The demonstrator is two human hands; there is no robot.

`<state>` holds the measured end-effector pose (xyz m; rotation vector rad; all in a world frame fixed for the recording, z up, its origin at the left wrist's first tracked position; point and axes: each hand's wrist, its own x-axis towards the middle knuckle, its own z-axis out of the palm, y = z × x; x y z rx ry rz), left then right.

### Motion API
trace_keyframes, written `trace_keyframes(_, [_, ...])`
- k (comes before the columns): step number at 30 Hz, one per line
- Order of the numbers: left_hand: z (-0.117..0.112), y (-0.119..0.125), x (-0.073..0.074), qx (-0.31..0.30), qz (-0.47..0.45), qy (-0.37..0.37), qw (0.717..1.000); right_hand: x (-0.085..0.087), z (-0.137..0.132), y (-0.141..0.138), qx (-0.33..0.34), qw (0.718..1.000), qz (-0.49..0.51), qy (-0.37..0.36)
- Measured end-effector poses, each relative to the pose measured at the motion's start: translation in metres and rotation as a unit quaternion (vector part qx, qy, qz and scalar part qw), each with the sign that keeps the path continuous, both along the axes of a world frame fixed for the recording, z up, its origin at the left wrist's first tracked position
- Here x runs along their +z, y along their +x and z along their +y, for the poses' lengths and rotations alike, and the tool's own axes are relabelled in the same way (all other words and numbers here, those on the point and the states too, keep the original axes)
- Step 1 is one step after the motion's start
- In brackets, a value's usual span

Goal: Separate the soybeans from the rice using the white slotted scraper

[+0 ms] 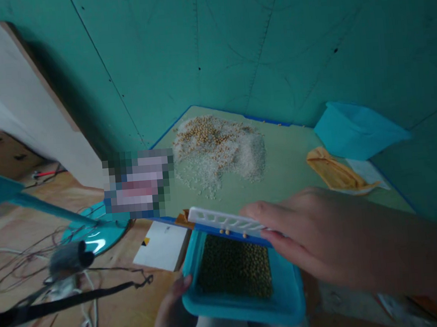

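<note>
My left hand [173, 313] grips the near left corner of a turquoise plastic tray [285, 299] that holds a layer of small green-brown beans [236, 268]. My right hand [307, 237] is closed on a white slotted plastic strip [223, 219], held at the front edge of a pale green table [290, 163], just above the tray's far rim. A few tan beans sit against the strip. Farther back on the table lies a heap of white grains mixed with tan beans [219, 148].
A turquoise bag [355, 127] and a crumpled yellow bag [334, 172] lie at the table's right. Teal walls close in the table's back and right. On the wooden floor at left are a fan base [95, 233], cables, a white card [162, 246] and a dark strap.
</note>
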<state>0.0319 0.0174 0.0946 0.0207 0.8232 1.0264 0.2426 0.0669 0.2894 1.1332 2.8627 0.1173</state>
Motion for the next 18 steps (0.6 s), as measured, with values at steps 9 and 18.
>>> trace_keyframes(9, [-0.001, 0.003, 0.009, -0.01, -0.038, 0.005, 0.999, -0.008, -0.02, -0.013, -0.008, 1.0, 0.017, -0.008])
trace_keyframes(18, [0.022, -0.008, -0.063, -0.041, 0.023, 0.053, 0.998, 0.0, -0.031, -0.005, -0.024, 0.999, -0.015, -0.036])
